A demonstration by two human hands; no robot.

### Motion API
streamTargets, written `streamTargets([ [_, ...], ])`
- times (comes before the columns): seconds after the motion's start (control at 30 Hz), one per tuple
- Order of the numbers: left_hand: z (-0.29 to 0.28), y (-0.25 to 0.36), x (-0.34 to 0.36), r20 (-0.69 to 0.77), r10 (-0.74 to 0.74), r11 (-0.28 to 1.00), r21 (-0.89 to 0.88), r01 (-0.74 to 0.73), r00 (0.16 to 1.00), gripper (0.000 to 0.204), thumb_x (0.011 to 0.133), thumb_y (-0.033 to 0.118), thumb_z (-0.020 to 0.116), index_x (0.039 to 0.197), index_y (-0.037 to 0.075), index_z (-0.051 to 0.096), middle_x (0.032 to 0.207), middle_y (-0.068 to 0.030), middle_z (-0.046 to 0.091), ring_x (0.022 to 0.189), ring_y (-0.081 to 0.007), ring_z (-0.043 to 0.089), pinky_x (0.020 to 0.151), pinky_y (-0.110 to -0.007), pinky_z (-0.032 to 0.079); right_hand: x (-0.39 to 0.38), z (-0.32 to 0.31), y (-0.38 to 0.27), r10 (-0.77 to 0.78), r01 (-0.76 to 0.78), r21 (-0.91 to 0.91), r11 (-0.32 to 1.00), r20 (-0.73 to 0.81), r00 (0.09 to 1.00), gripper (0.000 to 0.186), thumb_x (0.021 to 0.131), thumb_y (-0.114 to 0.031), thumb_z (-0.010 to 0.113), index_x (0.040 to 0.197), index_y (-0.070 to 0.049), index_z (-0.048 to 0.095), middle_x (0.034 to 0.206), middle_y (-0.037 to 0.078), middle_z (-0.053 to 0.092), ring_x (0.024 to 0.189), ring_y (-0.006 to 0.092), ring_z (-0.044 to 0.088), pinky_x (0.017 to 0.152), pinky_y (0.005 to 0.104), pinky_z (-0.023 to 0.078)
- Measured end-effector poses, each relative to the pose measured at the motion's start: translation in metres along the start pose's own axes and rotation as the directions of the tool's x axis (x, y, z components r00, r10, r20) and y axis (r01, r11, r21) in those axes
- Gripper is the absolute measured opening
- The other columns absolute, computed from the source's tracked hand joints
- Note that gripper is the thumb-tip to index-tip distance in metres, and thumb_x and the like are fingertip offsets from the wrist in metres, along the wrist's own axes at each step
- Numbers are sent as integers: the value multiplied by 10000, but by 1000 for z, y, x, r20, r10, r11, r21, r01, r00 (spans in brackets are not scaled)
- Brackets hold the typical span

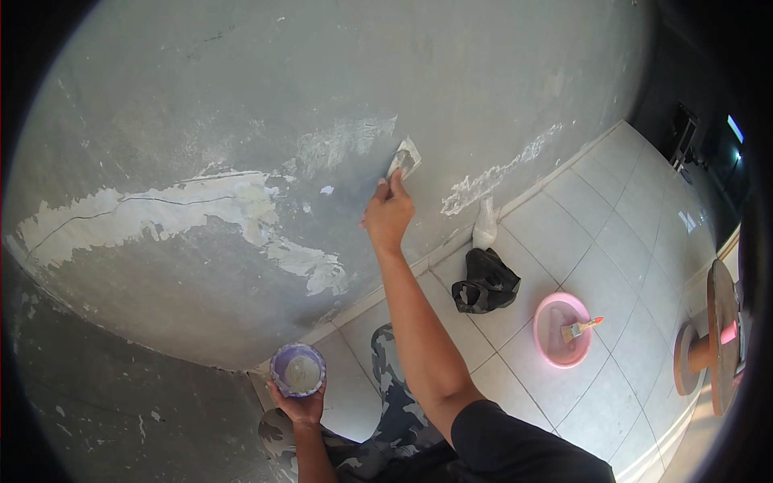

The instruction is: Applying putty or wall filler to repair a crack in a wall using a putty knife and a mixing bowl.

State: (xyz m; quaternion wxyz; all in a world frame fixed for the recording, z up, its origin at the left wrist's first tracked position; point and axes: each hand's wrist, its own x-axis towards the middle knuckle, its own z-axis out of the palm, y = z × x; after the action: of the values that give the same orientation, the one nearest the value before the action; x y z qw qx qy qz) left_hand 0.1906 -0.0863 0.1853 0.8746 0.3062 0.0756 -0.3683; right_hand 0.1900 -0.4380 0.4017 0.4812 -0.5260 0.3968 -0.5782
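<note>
My right hand (pixel 389 216) reaches up and pinches a putty knife (pixel 407 158), whose blade lies against the grey wall (pixel 483 72). Whitish filler is smeared on the blade. Beside it on the wall is a freshly streaked white patch (pixel 346 143). Low in front of me, my left hand (pixel 299 409) is wrapped round the underside of a small purple bowl (pixel 279 364). White putty (pixel 303 374) sits inside the bowl, and smears mark its rim. Farther left, a dark crack runs through a large whitish patch (pixel 173 211) on the wall.
On the tiled floor (pixel 555 229) stand a pink basin (pixel 538 338) holding cloudy liquid and a paintbrush (pixel 578 329). A black bag (pixel 485 282) lies near the wall's foot, beside a whitish plastic bag (pixel 485 224). At the far right is a brown round-ended wooden object (pixel 717 338).
</note>
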Motion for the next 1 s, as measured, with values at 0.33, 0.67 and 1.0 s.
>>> streamTargets([
  [0.33,-8,3,-1,-29,-6,999,-51,5,1000,788,847,757,553,1446,252,474,1457,-38,513,1308,-301,513,966,-540,485,-1,-55,-21,123,-127,26,992,121,985,411,1003,-143,559,1392,-13,578,708,56,574,428,130,537,370,313,498],
  [0.67,-12,9,2,-14,25,999,-48,-26,1000,780,852,758,546,1450,264,470,1462,-29,511,1321,-291,502,971,-531,478,-7,-53,-14,225,-213,-76,974,257,940,402,1002,-142,550,1386,-31,592,714,48,558,440,125,526,381,305,483],
  [1.0,-12,6,4,-60,3,999,-52,-6,998,791,849,759,548,1455,258,464,1460,-30,508,1310,-291,503,972,-528,469,13,-49,-55,132,-137,23,990,155,979,423,1013,-147,536,1408,4,552,782,72,594,463,151,577,411,311,547],
])
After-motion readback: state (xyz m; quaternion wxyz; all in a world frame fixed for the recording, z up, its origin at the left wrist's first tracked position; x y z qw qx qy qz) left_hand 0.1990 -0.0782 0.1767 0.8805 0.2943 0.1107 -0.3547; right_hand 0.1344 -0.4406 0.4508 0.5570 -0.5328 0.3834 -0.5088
